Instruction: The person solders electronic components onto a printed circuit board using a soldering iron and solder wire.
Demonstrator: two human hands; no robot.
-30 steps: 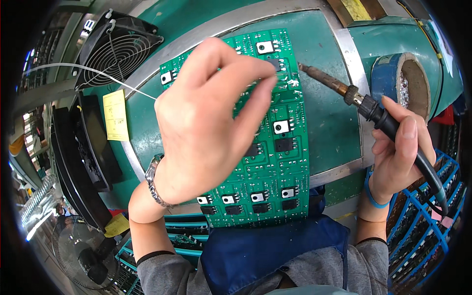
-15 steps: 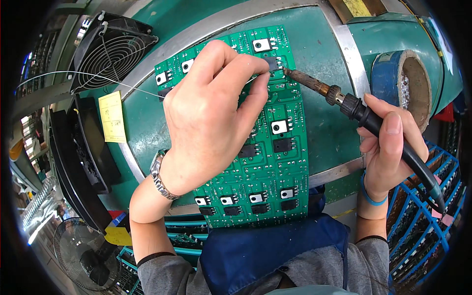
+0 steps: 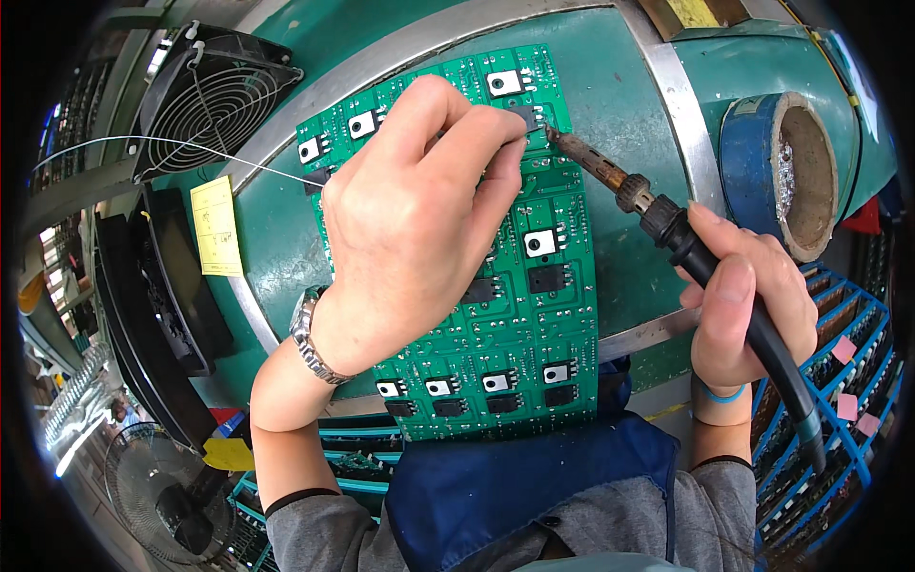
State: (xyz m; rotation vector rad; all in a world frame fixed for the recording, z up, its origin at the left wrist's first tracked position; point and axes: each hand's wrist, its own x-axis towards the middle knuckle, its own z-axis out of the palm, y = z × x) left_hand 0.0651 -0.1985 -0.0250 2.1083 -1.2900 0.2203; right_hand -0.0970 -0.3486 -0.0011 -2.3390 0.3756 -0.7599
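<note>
A large green circuit board lies in front of me, carrying rows of black chips with legs, some showing pale metal faces. Over its upper part, my left hand is closed in a pinch on a thin silvery solder wire, which trails away to the left. Its fingertips hide the wire's end, beside a black chip near the board's upper right. My right hand grips a soldering iron by its black handle. The iron's brownish tip is at that chip's legs; exact contact is too small to tell.
A caged black fan stands at the upper left, above a yellow paper and black trays. To the right is a blue-sided round container with silvery bits inside. Blue racks stand at the lower right.
My right hand has shifted slightly left and down, and the iron's rear end has swung down and left, making it steeper. The tip stays by the same chip; my left hand barely moves.
</note>
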